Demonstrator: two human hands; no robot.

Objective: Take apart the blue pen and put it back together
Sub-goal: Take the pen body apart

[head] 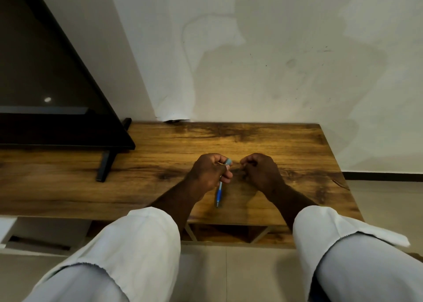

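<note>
My left hand [209, 173] is closed around the blue pen [219, 193], which hangs almost upright with its tip pointing down toward the wooden table [160, 146]. The pen's blue grip and metal tip show below my fingers; its pale blue upper end pokes out above them. My right hand [259, 170] sits a short way to the right, fingers curled tight. Something small may be pinched in its fingertips, but it is too small to make out.
A black monitor [52, 95] on a slanted black stand [105, 166] fills the left of the table. A stained white wall rises behind. The table's right edge ends at about [338, 164]; tiled floor lies beyond and below.
</note>
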